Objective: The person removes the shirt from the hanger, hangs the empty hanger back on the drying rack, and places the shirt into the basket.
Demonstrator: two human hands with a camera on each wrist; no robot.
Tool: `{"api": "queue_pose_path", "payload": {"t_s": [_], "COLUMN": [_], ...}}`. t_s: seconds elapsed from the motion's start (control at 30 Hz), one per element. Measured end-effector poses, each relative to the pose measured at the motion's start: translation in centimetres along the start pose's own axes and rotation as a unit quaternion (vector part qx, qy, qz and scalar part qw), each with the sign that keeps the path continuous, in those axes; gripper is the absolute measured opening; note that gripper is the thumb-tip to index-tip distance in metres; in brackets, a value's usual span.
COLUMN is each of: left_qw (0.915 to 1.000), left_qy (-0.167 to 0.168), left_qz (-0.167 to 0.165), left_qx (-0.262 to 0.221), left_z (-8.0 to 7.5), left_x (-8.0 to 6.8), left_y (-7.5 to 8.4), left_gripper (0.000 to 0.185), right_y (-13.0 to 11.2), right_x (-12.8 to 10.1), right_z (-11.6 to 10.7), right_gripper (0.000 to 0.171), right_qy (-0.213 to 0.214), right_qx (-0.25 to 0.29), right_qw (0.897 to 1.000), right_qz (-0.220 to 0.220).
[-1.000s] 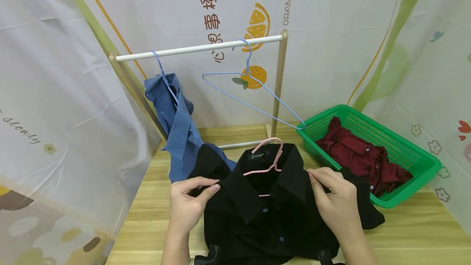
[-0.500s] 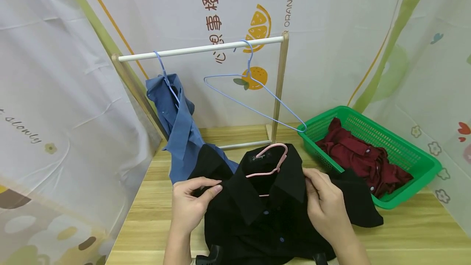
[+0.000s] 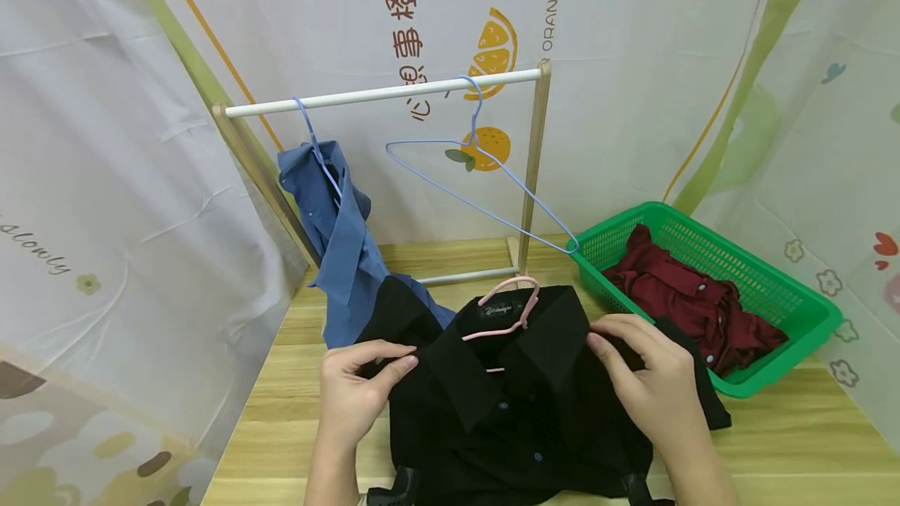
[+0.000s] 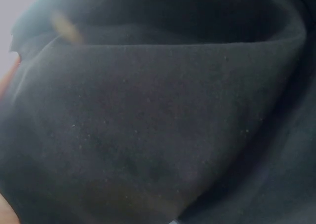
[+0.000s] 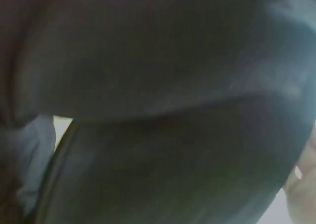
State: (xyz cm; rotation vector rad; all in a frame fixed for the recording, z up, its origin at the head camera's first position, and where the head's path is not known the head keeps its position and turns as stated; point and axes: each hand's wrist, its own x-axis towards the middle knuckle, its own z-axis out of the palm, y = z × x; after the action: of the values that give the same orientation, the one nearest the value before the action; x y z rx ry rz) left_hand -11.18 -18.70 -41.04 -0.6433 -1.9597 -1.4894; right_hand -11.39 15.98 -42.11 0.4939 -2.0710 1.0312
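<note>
Head view: black shirt between hands.

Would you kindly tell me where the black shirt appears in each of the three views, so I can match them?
Head: black shirt lies low in the centre on the table, pinched by both hands.
Left wrist: its dark cloth fills the picture.
Right wrist: its cloth fills nearly all of the picture.
Shared landmark: the black cloth itself.

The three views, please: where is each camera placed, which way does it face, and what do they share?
Head: on the person's head, facing forward and down at black shirt; left hand and right hand show.
Left wrist: pressed close to black cloth; a skin edge at left.
Right wrist: pressed close to dark cloth; skin at lower right.
Shared: the black shirt.
</note>
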Motion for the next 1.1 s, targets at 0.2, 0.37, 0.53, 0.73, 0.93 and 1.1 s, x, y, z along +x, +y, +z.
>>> {"api": "queue_pose_path", "payload": {"t_s": [0.2,0.37,0.53,0.73,0.93,1.1], "left_qw": [0.9996,0.9995,0.9995,0.9997,0.9980,0.9973], "left_qy": [0.003,0.003,0.014,0.000,-0.021,-0.037], "left_qz": [0.015,0.014,0.003,-0.013,-0.060,-0.059], "left_qx": [-0.025,-0.029,-0.028,-0.022,0.005,0.020], "left_z": [-0.4,-0.9,-0.9,-0.4,0.1,0.3], "left_x": [0.1,0.3,0.2,0.0,-0.2,-0.1], "left_y": [0.1,0.1,0.3,0.4,0.3,0.4], "left_gripper": [0.027,0.025,0.025,0.022,0.019,0.018], "right_y": [1.0,1.7,1.7,1.1,0.3,0.2], "right_x": [-0.4,-0.8,-0.7,-0.6,-0.6,-0.8], "right_z": [-0.8,-1.1,-1.2,-0.7,-0.4,-0.1], "right_gripper": [0.017,0.009,0.018,0.016,0.019,0.011], "right_qy": [0.020,0.009,-0.013,-0.009,-0.042,-0.007], "right_qx": [-0.043,-0.018,-0.002,0.009,0.017,0.037], "right_qw": [0.999,1.000,0.999,0.999,0.998,0.998], "right_qz": [0.011,-0.015,-0.037,-0.045,-0.035,-0.058]}}
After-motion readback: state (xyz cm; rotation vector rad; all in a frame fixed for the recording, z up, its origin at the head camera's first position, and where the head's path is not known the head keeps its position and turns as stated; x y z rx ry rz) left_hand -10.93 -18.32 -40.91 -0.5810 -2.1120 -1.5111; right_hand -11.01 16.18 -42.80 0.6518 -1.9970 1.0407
